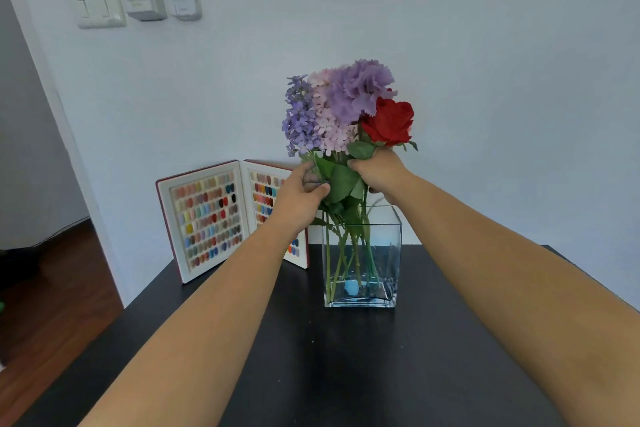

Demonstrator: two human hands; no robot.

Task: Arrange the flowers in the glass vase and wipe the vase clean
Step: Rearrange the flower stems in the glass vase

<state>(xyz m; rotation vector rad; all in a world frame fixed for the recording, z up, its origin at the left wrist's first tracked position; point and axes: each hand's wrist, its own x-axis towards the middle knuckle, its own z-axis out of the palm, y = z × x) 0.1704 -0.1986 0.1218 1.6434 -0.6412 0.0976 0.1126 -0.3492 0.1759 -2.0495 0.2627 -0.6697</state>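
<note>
Black desk (346, 357) against a pale wall carries the square glass vase (362, 258), flower stems standing inside. My right hand (379, 173) is closed around the flowers (346, 111) just under the red rose (391, 123); my left hand (299, 196) pinches leaves, fingers (317, 189) curled. An open nail-colour chart (211, 218) stands behind, left.

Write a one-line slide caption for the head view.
Both hands, left and right, grip a mixed bouquet whose stems stand in a square glass vase on a black table.
</note>
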